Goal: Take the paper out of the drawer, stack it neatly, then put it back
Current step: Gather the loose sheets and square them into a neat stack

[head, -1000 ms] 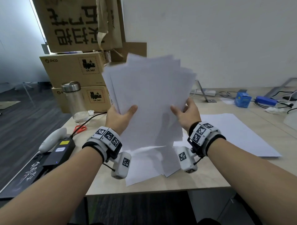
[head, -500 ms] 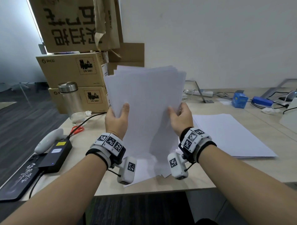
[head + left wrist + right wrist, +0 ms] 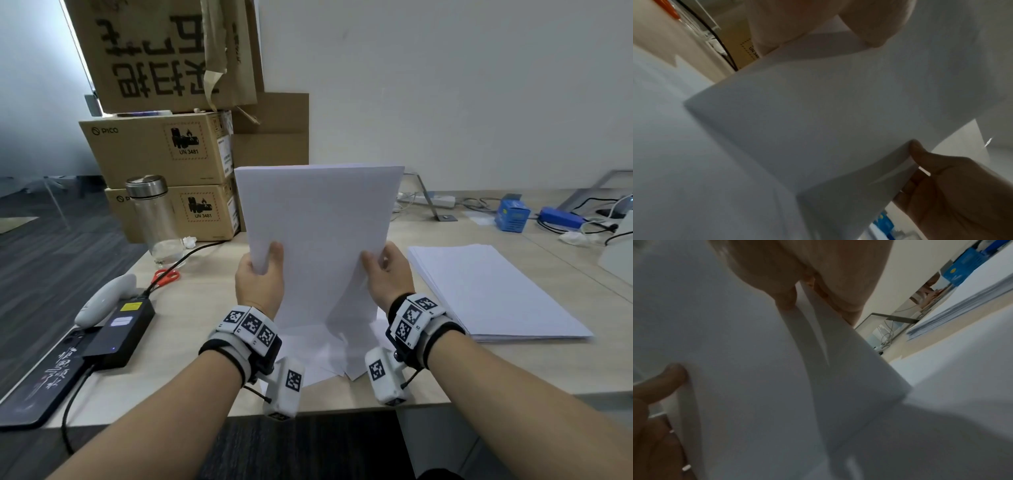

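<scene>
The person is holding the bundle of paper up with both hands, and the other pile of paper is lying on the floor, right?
Not quite. Both hands, left hand and right hand, do hold the bundle of paper upright, but the other pile of paper lies on the table, to the right of the hands, not on the floor. The head view shows this.

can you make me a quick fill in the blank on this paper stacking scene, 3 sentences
1. The sheaf of paper is held upright by ____ hands.
2. The red-handled scissors lie on the desk near the ____ hand.
3. The flat paper stack lies beside the ____ hand.

Missing words: both; left; right
</scene>
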